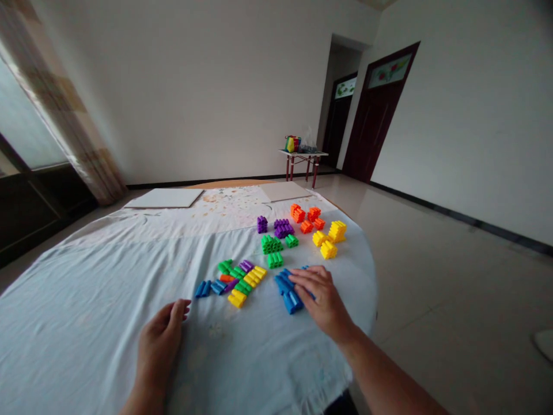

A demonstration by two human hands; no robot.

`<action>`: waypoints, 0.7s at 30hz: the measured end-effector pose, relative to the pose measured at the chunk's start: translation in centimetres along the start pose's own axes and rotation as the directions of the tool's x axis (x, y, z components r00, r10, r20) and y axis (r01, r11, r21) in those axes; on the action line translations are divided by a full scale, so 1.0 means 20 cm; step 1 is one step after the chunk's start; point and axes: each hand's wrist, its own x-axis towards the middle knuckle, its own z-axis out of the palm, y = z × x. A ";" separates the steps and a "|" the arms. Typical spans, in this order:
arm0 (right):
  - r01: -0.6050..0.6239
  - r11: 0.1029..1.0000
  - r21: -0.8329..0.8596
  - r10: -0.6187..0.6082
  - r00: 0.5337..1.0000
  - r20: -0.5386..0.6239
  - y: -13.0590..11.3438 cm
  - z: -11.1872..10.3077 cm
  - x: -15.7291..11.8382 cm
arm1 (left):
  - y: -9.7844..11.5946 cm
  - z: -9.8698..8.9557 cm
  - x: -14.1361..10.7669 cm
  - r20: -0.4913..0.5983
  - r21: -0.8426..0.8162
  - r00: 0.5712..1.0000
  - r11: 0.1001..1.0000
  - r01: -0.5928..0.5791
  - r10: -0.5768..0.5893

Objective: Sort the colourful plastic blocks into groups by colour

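Take the mixed pile (pixel 242 286) as the clock's centre, with twelve towards the far wall. The blue cluster (pixel 285 282) lies at three o'clock on the cloth (pixel 108 323), under the right hand (pixel 322 297), whose fingers are half extended and touch the blocks; whether they grip one I cannot tell. The left hand (pixel 159 334) rests at eight o'clock, loosely curled, with no block visible in it.

The blocks look like moulded plastic, so I judge them light, stiff and hard to break, if a little slick on their rounded sides. The best hold is probably thumb and forefinger across a block's opposite sides, the ridges giving some purchase (a push from above may only skid it along the cloth).

The right hand hides the blue cluster's far right part; only a bit of blue shows beyond the fingers, at one o'clock from the cluster's middle. The left palm is turned out of view. Overlaps in the mixed pile make its pieces hard to count, and both forearms run off the lower edge.
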 end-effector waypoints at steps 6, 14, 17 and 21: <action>-0.125 0.962 -0.241 0.124 0.992 -0.019 0.31 -0.19 -0.19 | 0.03 0.00 -0.01 0.019 0.016 1.000 1.000 0.003 -0.003; -0.178 0.951 -0.253 0.203 0.976 0.075 0.35 -0.13 -0.28 | 0.00 0.00 0.00 0.000 0.039 1.000 0.999 -0.016 0.016; -0.193 0.956 -0.223 0.209 0.977 0.050 0.35 -0.14 -0.27 | 0.00 0.00 0.00 -0.012 0.032 1.000 0.999 -0.009 0.009; -0.237 0.963 -0.124 0.242 0.970 0.024 0.35 -0.13 -0.27 | 0.01 0.00 -0.01 -0.009 0.020 1.000 1.000 0.001 0.000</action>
